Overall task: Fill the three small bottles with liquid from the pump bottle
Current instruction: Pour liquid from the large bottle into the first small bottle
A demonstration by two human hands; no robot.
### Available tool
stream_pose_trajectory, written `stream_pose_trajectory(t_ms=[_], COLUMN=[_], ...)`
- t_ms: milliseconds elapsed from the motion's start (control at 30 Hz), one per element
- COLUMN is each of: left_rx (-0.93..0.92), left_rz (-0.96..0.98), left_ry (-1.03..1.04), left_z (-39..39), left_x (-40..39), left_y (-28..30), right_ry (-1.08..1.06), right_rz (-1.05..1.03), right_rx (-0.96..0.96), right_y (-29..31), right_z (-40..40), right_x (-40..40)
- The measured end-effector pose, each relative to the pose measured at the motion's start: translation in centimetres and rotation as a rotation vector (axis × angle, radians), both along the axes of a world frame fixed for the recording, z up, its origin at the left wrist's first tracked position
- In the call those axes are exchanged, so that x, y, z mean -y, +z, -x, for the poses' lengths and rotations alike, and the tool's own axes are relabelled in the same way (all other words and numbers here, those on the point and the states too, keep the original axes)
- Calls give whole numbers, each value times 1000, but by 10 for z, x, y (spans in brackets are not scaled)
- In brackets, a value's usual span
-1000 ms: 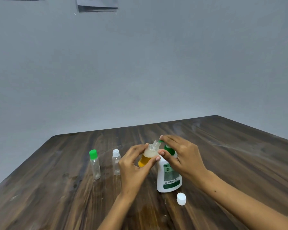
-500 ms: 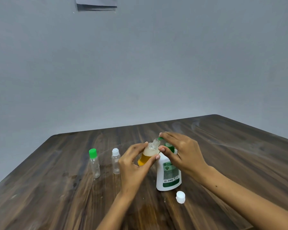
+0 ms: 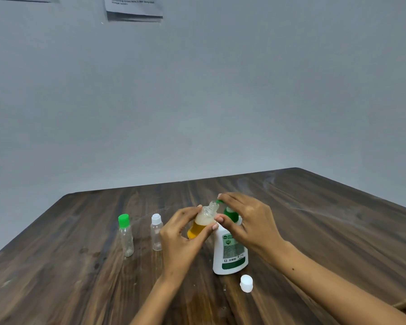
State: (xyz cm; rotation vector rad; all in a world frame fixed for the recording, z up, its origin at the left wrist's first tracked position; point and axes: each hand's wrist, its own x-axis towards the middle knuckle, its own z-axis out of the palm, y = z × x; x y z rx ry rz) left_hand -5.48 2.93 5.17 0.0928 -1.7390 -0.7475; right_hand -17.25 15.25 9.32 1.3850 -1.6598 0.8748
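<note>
- The left hand (image 3: 181, 240) holds a small open bottle (image 3: 201, 222) above the worktop (image 3: 80, 277); its fingers (image 3: 192, 211) and thumb are curled around the bottle's body.
- The long axis of this bottle is tilted: the bare threaded neck points up and to the right, toward the green nozzle of the pump bottle (image 3: 230, 252), and the base points down and to the left.
- Yellow-orange liquid fills the lower part of the held bottle, with pale foam above it.
- The right hand (image 3: 249, 221) rests on the green pump head; its fingers are bent down over the head, and the thumb is near the small bottle.
- The pump bottle stands upright on the worktop, white with a green label.
- A loose white cap (image 3: 246, 283) lies on the worktop just in front of the pump bottle.
- To the left stand two clear small bottles, both upright and capped: the green-capped bottle (image 3: 126, 235) and, nearer to the left hand, the white-capped bottle (image 3: 156, 232).
</note>
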Motion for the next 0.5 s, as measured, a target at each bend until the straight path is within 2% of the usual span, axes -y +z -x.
stream_pose_trajectory(t_ms=[100,267,500], left_rx=[6,1,6], left_rz=[8,-7,-1], left_ry=[-12,4,-16], left_z=[-1,1,0], left_x=[-1,2,2], left_y=[1,-1,-1], right_ry=[6,-2,-7], right_rz=[2,-6,10], right_rx=[47,-19,51], right_y=[-7,7,-6], right_z=[-2,0,-6], right_x=[2,-1,2])
